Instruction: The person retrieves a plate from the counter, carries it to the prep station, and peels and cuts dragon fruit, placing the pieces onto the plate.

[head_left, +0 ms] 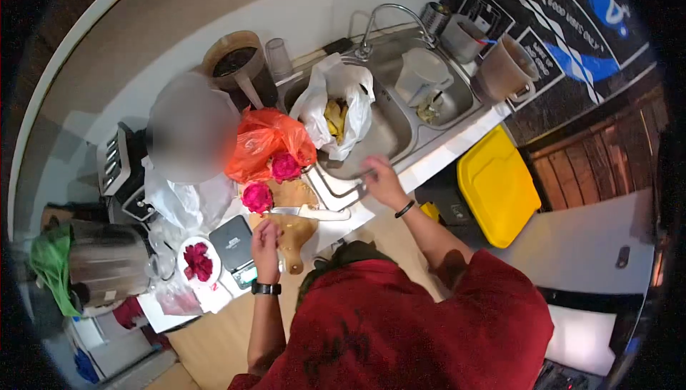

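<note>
My left hand (266,245) hovers at the left edge of a wooden cutting board (293,236), fingers loosely apart and nothing visible in them. A white-handled knife (325,213) lies across the board. Beyond it sit two bright pink fruits that look like dragon fruit, one pink fruit (257,197) on the board and another pink fruit (286,166) against an orange plastic bag (268,140). Over the front rim of the sink (393,129) is my right hand (386,184), fingers stretched out, slightly blurred, with no object seen in it. Both palms are hidden.
A kitchen scale (230,242) and a white bowl (211,247) of dark pink pieces stand left of my left hand. In the sink area are a white bag (332,97) with yellow peels and a clear pitcher (421,75). A yellow bin lid (500,186) is at right.
</note>
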### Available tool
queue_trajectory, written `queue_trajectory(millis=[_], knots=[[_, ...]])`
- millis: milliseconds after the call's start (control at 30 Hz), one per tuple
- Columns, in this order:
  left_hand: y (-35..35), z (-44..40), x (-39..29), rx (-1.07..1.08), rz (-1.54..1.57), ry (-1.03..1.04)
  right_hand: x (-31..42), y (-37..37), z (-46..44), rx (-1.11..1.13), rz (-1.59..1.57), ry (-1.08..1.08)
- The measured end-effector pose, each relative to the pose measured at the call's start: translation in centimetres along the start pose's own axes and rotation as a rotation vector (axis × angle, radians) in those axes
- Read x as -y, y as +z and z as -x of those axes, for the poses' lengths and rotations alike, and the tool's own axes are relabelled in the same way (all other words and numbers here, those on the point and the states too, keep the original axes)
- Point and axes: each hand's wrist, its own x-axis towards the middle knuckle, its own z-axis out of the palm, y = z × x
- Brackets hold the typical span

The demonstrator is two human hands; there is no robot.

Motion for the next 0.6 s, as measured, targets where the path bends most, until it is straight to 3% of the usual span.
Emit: queue_trajectory(millis=[33, 233, 300, 367, 533, 600], knots=[[0.0, -0.2, -0.1, 0.039, -0.018, 0.008, -1.2, 0.0, 0.6, -0.143, 0.119, -0.132], [2.6, -0.9, -0.5, 0.186, -0.006, -0.018, -2.3, -4.3, 1.9, -0.171, -0.052, 0.120], [3.6, -0.5, -0.9, 0.186, -0.006, -0.038, -3.3, -5.0, 0.8, -0.162, -0.236, 0.253], [5.4, -0.7, -1.5, 0.187, -0.004, -0.042, -4.6, -6.3, -1.4, -0.158, -0.426, 0.369], [11.3, -1.6, -1.3, 0.268, 0.003, -0.147, -8.1, -12.8, -9.8, -0.307, -0.505, 0.415], [15.7, -3.0, -1.3, 0.320, -0.023, -0.134, -13.0, -15.6, -14.7, -0.304, -0.469, 0.417]])
